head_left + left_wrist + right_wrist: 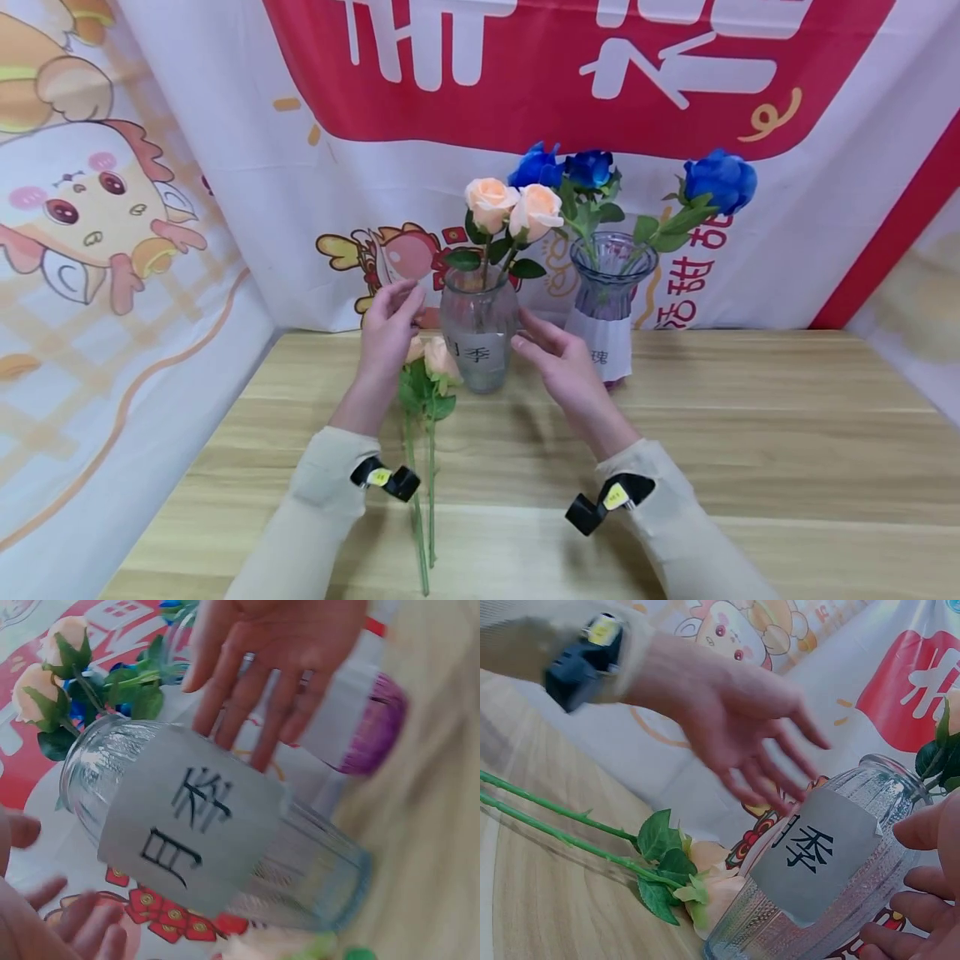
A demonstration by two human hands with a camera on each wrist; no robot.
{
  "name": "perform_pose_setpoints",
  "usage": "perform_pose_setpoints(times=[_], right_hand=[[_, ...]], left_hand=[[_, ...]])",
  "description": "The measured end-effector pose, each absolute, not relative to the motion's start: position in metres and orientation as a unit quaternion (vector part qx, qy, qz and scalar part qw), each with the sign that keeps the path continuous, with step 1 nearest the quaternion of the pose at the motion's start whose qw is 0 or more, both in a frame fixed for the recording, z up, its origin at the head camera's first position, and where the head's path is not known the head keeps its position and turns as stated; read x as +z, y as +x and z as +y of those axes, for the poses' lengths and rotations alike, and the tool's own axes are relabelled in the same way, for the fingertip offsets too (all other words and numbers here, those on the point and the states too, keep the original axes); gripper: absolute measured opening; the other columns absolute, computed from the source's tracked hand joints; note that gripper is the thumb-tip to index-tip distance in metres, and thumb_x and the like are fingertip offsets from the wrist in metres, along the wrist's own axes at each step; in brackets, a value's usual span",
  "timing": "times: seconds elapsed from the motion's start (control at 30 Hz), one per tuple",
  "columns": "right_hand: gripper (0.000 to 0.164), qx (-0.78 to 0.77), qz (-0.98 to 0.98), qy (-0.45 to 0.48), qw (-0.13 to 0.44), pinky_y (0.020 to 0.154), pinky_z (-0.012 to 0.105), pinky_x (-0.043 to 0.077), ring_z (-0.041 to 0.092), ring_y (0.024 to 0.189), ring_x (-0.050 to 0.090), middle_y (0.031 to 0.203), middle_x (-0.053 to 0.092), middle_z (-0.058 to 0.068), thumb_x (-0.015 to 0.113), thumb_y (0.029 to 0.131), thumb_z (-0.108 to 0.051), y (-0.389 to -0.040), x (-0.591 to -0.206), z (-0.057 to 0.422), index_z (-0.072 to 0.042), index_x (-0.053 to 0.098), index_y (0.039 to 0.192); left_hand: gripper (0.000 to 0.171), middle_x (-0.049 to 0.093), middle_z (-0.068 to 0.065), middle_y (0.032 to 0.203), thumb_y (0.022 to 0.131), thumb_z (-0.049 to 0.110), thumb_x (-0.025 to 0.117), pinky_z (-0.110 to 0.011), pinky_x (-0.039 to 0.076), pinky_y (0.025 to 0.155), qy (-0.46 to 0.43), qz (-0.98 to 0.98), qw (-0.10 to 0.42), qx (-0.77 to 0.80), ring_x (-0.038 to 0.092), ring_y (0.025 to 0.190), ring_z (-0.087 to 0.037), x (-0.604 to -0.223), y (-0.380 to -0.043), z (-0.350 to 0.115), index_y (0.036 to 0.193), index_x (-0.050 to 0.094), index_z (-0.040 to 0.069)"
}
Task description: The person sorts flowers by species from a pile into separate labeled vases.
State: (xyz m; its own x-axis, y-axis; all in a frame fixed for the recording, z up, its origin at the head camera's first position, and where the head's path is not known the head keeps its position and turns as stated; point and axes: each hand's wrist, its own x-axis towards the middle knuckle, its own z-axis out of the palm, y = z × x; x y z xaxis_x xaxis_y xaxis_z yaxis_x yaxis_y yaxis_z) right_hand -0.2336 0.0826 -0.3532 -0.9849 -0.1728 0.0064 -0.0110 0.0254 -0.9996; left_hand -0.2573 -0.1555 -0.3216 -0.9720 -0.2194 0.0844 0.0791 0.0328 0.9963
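A ribbed clear glass vase (459, 312) with a white paper label (191, 817) bearing black characters stands upright on the table. Two peach roses (491, 206) rise from its mouth. My left hand (390, 321) is at the vase's left side, fingers relaxed, with a gap showing in the right wrist view (742, 724). On the other side, my right hand (555, 358) has its fingertips right at the glass, fingers nearly straight in the left wrist view. Two more peach roses (441, 360) lie on the table below my left hand, their green stems (431, 492) pointing toward me.
A second vase (615, 258), bluish-purple glass with a white label, stands to the right, holding blue roses (720, 181). Behind the wooden table (750, 417) hangs a printed red and white cloth (525, 100). Another printed cloth (112, 208) closes the left side.
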Motion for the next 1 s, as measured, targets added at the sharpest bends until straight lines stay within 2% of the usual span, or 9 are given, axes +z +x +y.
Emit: perform_pose_setpoints(times=[0.13,0.3,0.4,0.5,0.6,0.7,1.0], right_hand=[[0.058,-0.691,0.716,-0.07,0.062,0.134,0.05,0.026,0.025,0.158,0.041,0.17,0.043,-0.003,0.063,0.108,-0.027,-0.234,-0.353,0.084,-0.02,0.044,0.162],[0.058,-0.688,0.719,-0.069,0.066,0.134,0.052,0.025,0.025,0.158,0.04,0.17,0.043,-0.002,0.062,0.108,-0.028,-0.235,-0.351,0.085,-0.022,0.044,0.162],[0.058,-0.685,0.723,-0.062,0.069,0.134,0.053,0.025,0.025,0.158,0.041,0.169,0.044,-0.001,0.062,0.108,-0.028,-0.235,-0.352,0.085,-0.024,0.044,0.162],[0.058,-0.682,0.725,-0.055,0.074,0.134,0.053,0.026,0.025,0.158,0.041,0.169,0.044,-0.001,0.063,0.107,-0.027,-0.235,-0.353,0.084,-0.024,0.044,0.162],[0.058,-0.682,0.725,-0.054,0.075,0.134,0.052,0.026,0.025,0.158,0.04,0.169,0.044,-0.001,0.064,0.107,-0.028,-0.234,-0.355,0.083,-0.023,0.045,0.161],[0.058,-0.684,0.724,-0.056,0.072,0.133,0.051,0.028,0.025,0.158,0.041,0.169,0.044,-0.001,0.064,0.106,-0.028,-0.233,-0.355,0.082,-0.022,0.045,0.161],[0.057,-0.687,0.722,-0.053,0.067,0.133,0.051,0.028,0.027,0.158,0.041,0.168,0.046,-0.001,0.064,0.107,-0.026,-0.233,-0.355,0.083,-0.021,0.046,0.161]], left_hand=[[0.047,0.061,-0.007,0.139,0.107,0.03,0.064,-0.027,0.052,0.091,0.129,-0.699,0.095,-0.697,0.063,0.108,-0.013,-0.332,-0.237,-0.169,0.147,0.052,0.01],[0.055,0.059,-0.01,0.145,0.104,0.022,0.068,-0.03,0.057,0.098,0.176,-0.692,0.071,-0.697,0.063,0.117,-0.019,-0.352,-0.209,-0.186,0.153,0.049,0.007],[0.06,0.058,-0.013,0.147,0.102,0.02,0.071,-0.025,0.06,0.094,0.19,-0.692,0.057,-0.694,0.064,0.114,-0.017,-0.367,-0.193,-0.192,0.154,0.046,0.004],[0.064,0.057,-0.016,0.15,0.099,0.017,0.074,-0.022,0.061,0.087,0.21,-0.693,0.05,-0.688,0.066,0.104,-0.011,-0.382,-0.177,-0.196,0.154,0.046,0.003],[0.064,0.056,-0.022,0.151,0.098,0.013,0.075,-0.021,0.062,0.083,0.218,-0.695,0.045,-0.683,0.067,0.095,-0.004,-0.394,-0.165,-0.198,0.153,0.047,-0.001],[0.065,0.056,-0.026,0.152,0.096,0.009,0.077,-0.022,0.064,0.082,0.213,-0.701,0.039,-0.679,0.069,0.093,-0.003,-0.403,-0.156,-0.2,0.152,0.047,-0.004],[0.07,0.065,-0.029,0.142,0.088,0.002,0.084,-0.028,0.067,0.08,0.209,-0.7,0.024,-0.683,0.078,0.091,-0.012,-0.413,-0.149,-0.194,0.149,0.051,-0.006]])
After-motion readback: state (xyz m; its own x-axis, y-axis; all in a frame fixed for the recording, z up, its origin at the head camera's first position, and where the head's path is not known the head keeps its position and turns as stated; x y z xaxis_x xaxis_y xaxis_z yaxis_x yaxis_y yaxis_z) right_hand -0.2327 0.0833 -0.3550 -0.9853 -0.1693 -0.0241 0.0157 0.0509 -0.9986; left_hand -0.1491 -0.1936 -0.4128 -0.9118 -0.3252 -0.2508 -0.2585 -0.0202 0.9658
